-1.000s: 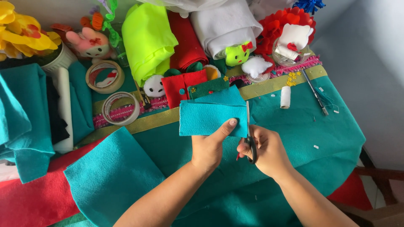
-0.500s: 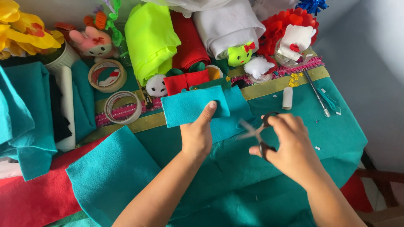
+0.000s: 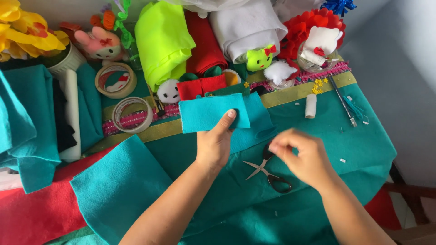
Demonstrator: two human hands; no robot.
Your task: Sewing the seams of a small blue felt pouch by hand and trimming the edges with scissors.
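Note:
My left hand (image 3: 213, 145) holds up a rectangular piece of teal felt (image 3: 206, 115), thumb on its front, above the table. A second teal felt piece (image 3: 256, 122) lies just behind and to the right of it. A pair of scissors (image 3: 268, 171) lies with its blades apart on the teal cloth (image 3: 363, 145) covering the table. My right hand (image 3: 304, 156) hovers just over the scissors' upper handle, fingers loosely curled, holding nothing.
A large teal felt sheet (image 3: 118, 186) lies at the front left over red felt (image 3: 36, 213). Tape rolls (image 3: 131, 115), rolled neon, red and white fabric (image 3: 163, 41), small felt toys, a white spool (image 3: 310, 105) and a tool (image 3: 341, 100) crowd the back.
My right hand has set the scissors down on the cloth and let go of them. My left hand lifted the teal felt piece up and to the left.

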